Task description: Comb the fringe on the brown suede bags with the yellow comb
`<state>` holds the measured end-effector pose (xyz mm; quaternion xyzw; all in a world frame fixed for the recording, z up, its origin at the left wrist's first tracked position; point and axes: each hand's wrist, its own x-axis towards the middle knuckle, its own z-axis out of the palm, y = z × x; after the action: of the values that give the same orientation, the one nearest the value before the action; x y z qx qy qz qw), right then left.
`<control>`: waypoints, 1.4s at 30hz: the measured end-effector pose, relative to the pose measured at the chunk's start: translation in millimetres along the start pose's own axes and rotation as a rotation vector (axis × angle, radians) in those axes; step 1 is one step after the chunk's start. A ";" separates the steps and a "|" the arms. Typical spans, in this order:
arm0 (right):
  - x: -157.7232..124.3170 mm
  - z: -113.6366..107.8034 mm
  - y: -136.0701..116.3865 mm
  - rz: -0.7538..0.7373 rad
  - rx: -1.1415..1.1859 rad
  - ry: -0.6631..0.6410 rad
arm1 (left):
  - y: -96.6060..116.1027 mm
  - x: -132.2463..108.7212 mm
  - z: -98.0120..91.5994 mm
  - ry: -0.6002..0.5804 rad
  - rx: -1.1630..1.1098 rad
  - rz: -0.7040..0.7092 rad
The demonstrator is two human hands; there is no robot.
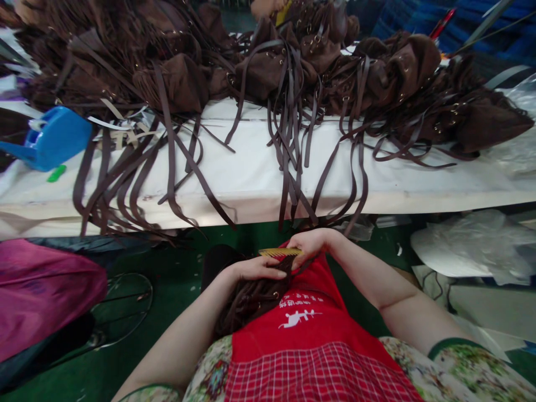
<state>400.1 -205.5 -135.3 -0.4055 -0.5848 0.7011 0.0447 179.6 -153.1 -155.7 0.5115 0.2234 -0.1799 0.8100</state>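
A dark brown bag [248, 304] with fringe and gold-coloured eyelets lies on my lap, against a red apron [312, 304]. My left hand [262, 268] lies over the bag's upper part and grips it, with the thumb pointing right. Just beyond, my right hand [310, 245] is closed on a yellow comb [276, 252], whose teeth face toward me. Brown strands run beneath the right hand's fingers. Part of the comb's right end is hidden by that hand.
A white-covered table [251, 167] stands ahead, piled with brown bags [263, 72] whose straps [288, 162] hang over its edge. On its left sit a blue tape dispenser-like object [58, 137] and a green piece [56, 173]. Clear plastic [481, 245] lies at right; a pink-covered seat [46, 296] at left.
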 end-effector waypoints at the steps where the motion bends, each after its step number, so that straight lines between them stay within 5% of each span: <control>1: 5.0 -2.9 -2.1 -0.012 -0.006 -0.001 | 3.4 0.0 1.1 -0.051 0.110 -0.010; 5: 22.4 -12.5 -6.7 -0.024 -0.065 0.056 | 7.0 0.4 4.9 -0.162 0.202 0.093; 11: 15.6 -2.6 -5.3 0.036 -0.387 0.754 | -17.8 -11.0 -4.0 -0.019 -0.171 0.161; 14: 9.7 26.8 -7.3 0.175 -0.528 0.924 | -26.4 -14.1 -6.8 0.040 -0.265 0.214; 19: 18.9 80.3 -8.3 0.212 -0.677 0.812 | -26.8 -11.2 -3.1 0.076 -0.346 0.207; 23: 33.7 93.6 4.7 0.272 -0.776 0.688 | -25.5 -5.7 5.3 0.086 -0.315 0.214; 26: 42.9 89.4 18.8 0.350 -0.797 0.625 | -29.4 0.2 12.8 0.183 -0.254 0.240; 31: 58.2 70.7 31.0 0.514 -0.765 0.723 | -41.1 8.2 16.5 0.317 -0.202 0.248; 37: 73.6 50.8 40.4 0.572 -0.682 0.723 | -37.1 8.3 17.9 0.333 -0.163 0.253; 42: 47.7 33.4 69.6 0.674 -0.548 0.700 | -25.8 -4.5 24.9 0.255 0.006 0.330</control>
<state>376.2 -227.8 -220.0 -0.7755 -0.5341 0.3223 -0.0973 166.9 -186.1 -163.2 0.5622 0.2370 0.0209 0.7921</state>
